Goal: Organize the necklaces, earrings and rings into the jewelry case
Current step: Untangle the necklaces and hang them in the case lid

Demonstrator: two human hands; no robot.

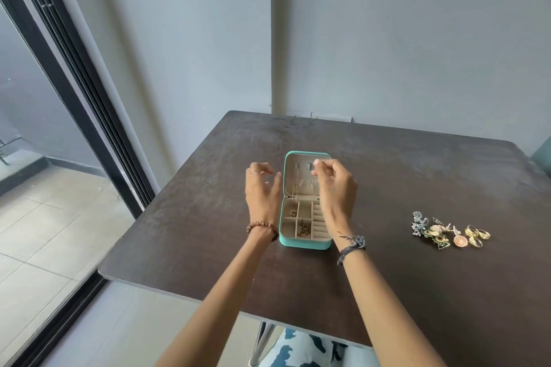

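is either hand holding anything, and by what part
The left hand holds nothing. The right hand pinches its fingers by the case lid; what they hold cannot be told.

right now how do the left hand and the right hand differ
The left hand hangs beside the jewelry case, fingers loosely spread, holding nothing; the right hand is over the case's open lid, fingertips pinched together, seemingly on something too small to identify. The left wears a gold ring and a brown bead bracelet; the right wears a dark thread wristband. Both are raised above the table.
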